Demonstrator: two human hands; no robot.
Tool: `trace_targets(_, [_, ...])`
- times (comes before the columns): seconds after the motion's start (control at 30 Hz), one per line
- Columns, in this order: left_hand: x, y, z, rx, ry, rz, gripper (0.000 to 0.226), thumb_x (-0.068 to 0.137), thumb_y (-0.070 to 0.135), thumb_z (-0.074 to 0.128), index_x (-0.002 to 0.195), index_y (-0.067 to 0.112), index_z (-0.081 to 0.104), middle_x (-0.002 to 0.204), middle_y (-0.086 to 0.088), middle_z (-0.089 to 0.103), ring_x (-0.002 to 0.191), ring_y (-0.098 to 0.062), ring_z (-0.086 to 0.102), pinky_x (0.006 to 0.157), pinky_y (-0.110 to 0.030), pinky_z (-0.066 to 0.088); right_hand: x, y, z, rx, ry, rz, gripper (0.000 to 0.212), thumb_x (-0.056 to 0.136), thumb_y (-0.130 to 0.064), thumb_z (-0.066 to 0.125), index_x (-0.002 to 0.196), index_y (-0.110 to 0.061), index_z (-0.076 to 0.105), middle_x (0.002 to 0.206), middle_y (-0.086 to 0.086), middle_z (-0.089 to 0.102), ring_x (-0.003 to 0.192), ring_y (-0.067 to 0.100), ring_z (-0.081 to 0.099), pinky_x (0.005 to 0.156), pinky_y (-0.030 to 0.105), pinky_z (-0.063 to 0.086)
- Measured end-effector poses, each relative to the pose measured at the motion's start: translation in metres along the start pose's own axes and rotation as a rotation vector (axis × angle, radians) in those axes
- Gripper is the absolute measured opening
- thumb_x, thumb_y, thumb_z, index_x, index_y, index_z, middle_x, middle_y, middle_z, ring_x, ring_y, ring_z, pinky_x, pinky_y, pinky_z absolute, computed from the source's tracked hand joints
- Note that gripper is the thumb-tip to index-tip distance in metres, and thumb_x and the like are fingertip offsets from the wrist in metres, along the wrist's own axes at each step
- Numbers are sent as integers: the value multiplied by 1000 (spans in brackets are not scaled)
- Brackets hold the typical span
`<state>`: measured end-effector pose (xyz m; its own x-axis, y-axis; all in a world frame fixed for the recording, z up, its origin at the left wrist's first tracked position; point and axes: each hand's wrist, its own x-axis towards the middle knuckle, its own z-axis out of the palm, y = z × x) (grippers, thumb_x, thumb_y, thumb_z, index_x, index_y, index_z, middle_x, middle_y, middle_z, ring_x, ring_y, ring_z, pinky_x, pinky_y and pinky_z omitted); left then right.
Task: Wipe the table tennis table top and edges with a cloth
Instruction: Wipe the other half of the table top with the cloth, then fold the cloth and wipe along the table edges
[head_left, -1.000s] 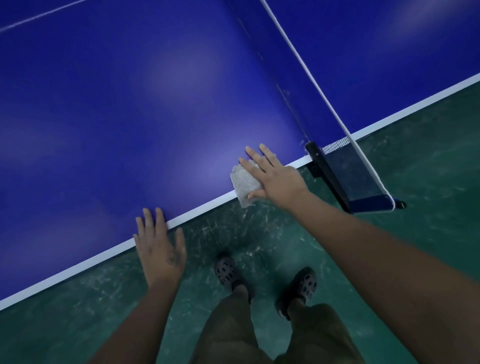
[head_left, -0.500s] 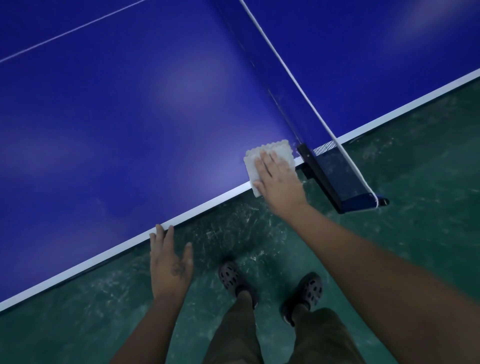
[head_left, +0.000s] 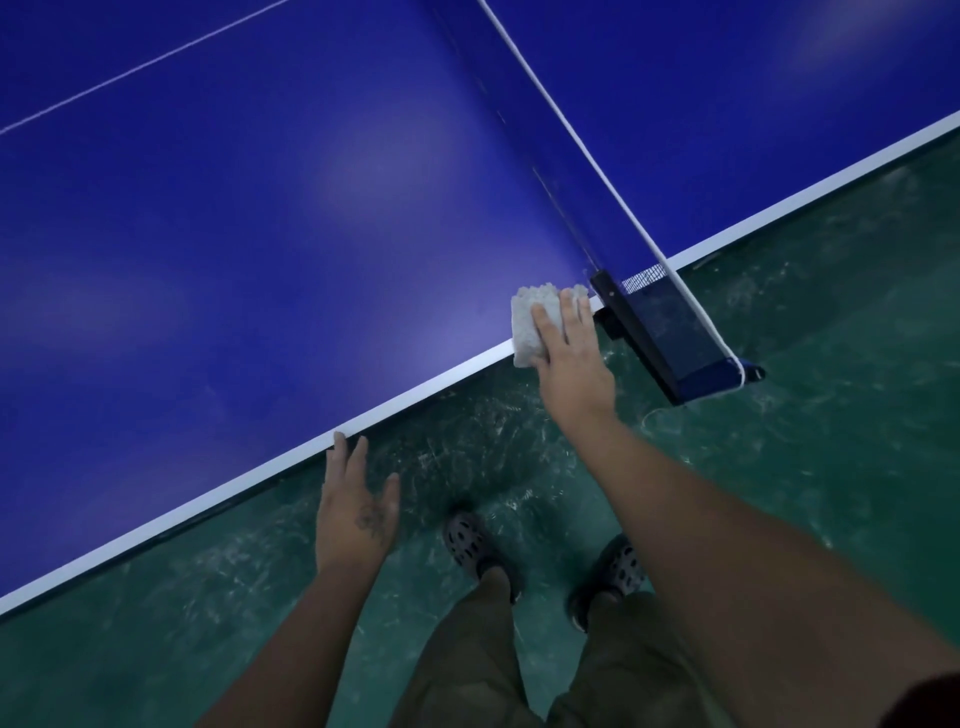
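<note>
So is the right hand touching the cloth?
Touching. The head view shows the right hand lying flat on the cloth at the edge of the table.

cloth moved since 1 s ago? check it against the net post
Yes. The cloth, pressed under the right hand, has slid along the white table edge toward the net post; the earlier gap is nearly closed.

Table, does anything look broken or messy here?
Nothing is broken or spilled. The table top, net and its clamp look straight and whole. The only rough thing is the green floor: it is covered in pale scuff marks, thickest beside the table edge.
</note>
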<state>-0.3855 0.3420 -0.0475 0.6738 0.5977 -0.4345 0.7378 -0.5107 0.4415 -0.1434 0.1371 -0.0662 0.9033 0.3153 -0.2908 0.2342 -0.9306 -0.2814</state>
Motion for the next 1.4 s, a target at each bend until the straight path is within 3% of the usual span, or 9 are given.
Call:
trace_targets(0.07, [-7,6,-2,-49,-39,-20,72,107,36,65,170,21,33,181,10,7,167,-19,14,127,-49,38,-2,1,0,-28,-31,6,95,103,-1,62,168,-47,10,176,-17,-18,164,14,-16,66,24,50])
trace_targets(0.13, [-14,14,-4,-121,-72,-26,69,108,32,65,169,19,36,180,2,16,167,-17,11,131,-46,29,-7,3,-10,-8,-73,-11,102,94,11,63,167,-46,21,178,-18,-9,165,12,-5,84,31,57])
trace_targets(0.27, [-36,48,-5,-250,-174,-63,59,107,29,66,162,19,47,172,-8,38,161,-23,32,128,-37,29,-41,25,-32,227,-105,14,54,105,-11,61,153,-33,52,151,2,57,130,26,58,93,42,55])
trace_targets(0.4, [-56,90,-2,-345,-241,32,47,107,29,67,152,21,58,158,-4,57,147,-24,53,120,-35,41,-108,47,-60,957,-204,257,23,107,-18,63,129,-21,67,113,-2,74,104,27,72,74,29,52])
trace_targets(0.67, [-123,197,10,-481,-275,403,36,107,27,68,143,30,67,142,16,68,134,-1,61,117,-39,51,-224,114,-140,2041,-202,626,49,112,-45,44,136,-12,71,129,9,74,117,29,72,107,51,53])
trace_targets(0.8, [-162,243,19,-376,-261,594,40,106,29,69,146,29,65,144,18,65,133,4,58,114,-29,49,-249,143,-167,2133,-205,617,83,102,-72,37,152,-10,59,153,17,59,145,36,54,123,54,39])
trace_targets(1.0, [-200,282,46,-190,-301,837,46,108,32,65,153,28,59,154,17,57,139,2,53,117,-35,47,-270,177,-204,1977,-162,486,49,96,-25,60,139,-2,63,130,16,74,115,27,74,113,47,50])
trace_targets(1.2, [-237,319,72,122,-290,1321,51,111,37,56,160,25,50,171,1,41,164,-16,25,134,-38,21,-296,220,-224,2050,-164,463,49,103,-37,55,132,-2,72,132,21,71,114,28,72,95,39,61])
trace_targets(1.4, [-263,325,97,184,-383,1338,47,114,48,48,158,35,52,174,8,35,167,-11,14,136,-46,16,-313,257,-222,2095,-158,536,45,103,-30,56,129,1,74,136,23,70,117,31,73,98,40,61])
